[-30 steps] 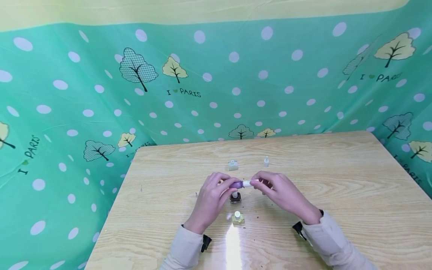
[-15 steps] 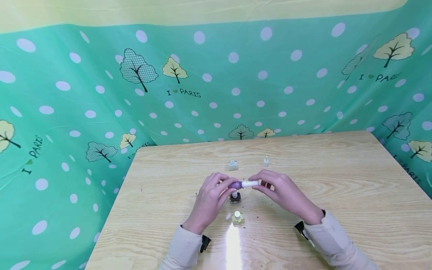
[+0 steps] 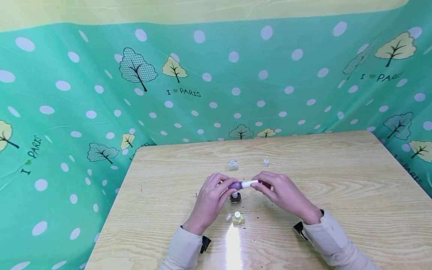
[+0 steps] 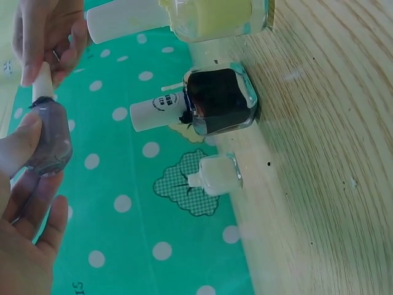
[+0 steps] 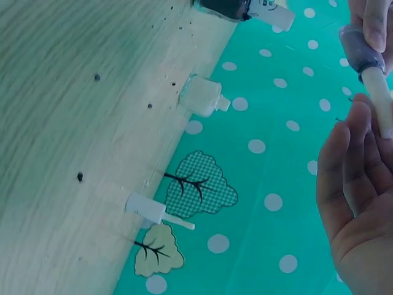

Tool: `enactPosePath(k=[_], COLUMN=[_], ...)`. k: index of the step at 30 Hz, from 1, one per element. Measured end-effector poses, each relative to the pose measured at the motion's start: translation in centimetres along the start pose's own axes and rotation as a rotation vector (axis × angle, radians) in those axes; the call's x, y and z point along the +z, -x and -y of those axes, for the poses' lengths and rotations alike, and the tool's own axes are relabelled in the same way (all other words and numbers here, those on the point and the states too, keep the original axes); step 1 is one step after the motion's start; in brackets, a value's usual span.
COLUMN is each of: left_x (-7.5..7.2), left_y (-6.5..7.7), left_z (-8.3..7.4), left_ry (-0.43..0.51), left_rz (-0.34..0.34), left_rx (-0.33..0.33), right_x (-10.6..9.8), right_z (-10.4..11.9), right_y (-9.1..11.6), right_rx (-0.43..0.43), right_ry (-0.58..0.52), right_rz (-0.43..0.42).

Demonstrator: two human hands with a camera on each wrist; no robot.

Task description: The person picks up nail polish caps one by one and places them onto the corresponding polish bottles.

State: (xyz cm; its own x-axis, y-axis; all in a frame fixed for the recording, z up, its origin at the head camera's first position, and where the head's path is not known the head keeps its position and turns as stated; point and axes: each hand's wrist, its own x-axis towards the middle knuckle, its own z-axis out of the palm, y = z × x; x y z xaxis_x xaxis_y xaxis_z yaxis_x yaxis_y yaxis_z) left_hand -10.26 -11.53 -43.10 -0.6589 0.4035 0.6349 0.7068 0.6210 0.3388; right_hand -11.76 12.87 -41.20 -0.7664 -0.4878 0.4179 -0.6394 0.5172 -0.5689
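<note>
In front of me both hands hold a purple nail polish bottle (image 3: 235,185) lying sideways above the table, its white cap (image 3: 249,183) pointing right. My left hand (image 3: 210,197) grips the glass body between thumb and fingers. The thumb of my right hand (image 3: 281,191) and its fingers pinch the cap's far end. Dark residue rings the neck, where cap and bottle meet. Just below the hands stands a dark nail polish bottle (image 4: 220,101) with a white cap on. A yellow nail polish bottle (image 3: 238,220), also capped, stands nearer to me.
Beyond the hands stands an uncapped bottle (image 5: 201,96) with pale contents. To its right, a white brush cap (image 5: 144,208) stands on the table with its brush up. Small dark specks dot the wooden table (image 3: 162,210). A green polka-dot curtain (image 3: 189,123) hangs behind.
The right hand's fingers drew back to the cap's end half a second ago, and now lie further forward over the cap again. The left hand and the standing bottles have stayed put.
</note>
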Motion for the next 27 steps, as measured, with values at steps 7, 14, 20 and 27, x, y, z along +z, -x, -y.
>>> enactPosePath(k=[7, 14, 20, 27], left_x=[0.24, 0.40, 0.29, 0.16], left_y=[0.02, -0.02, 0.09, 0.27], left_z=[0.10, 0.04, 0.18, 0.41], left_ry=[0.009, 0.011, -0.002, -0.012], left_rz=[-0.042, -0.058, -0.050, -0.035], left_rx=[0.058, 0.075, 0.067, 0.043], right_x=[-0.08, 0.15, 0.23, 0.45], right_z=[-0.01, -0.07, 0.30, 0.58], right_y=[-0.22, -0.41, -0.27, 0.16], right_rx=[0.155, 0.278, 0.247, 0.069], right_ry=[-0.163, -0.265, -0.206, -0.084], right_rz=[0.111, 0.167, 0.138, 0.029])
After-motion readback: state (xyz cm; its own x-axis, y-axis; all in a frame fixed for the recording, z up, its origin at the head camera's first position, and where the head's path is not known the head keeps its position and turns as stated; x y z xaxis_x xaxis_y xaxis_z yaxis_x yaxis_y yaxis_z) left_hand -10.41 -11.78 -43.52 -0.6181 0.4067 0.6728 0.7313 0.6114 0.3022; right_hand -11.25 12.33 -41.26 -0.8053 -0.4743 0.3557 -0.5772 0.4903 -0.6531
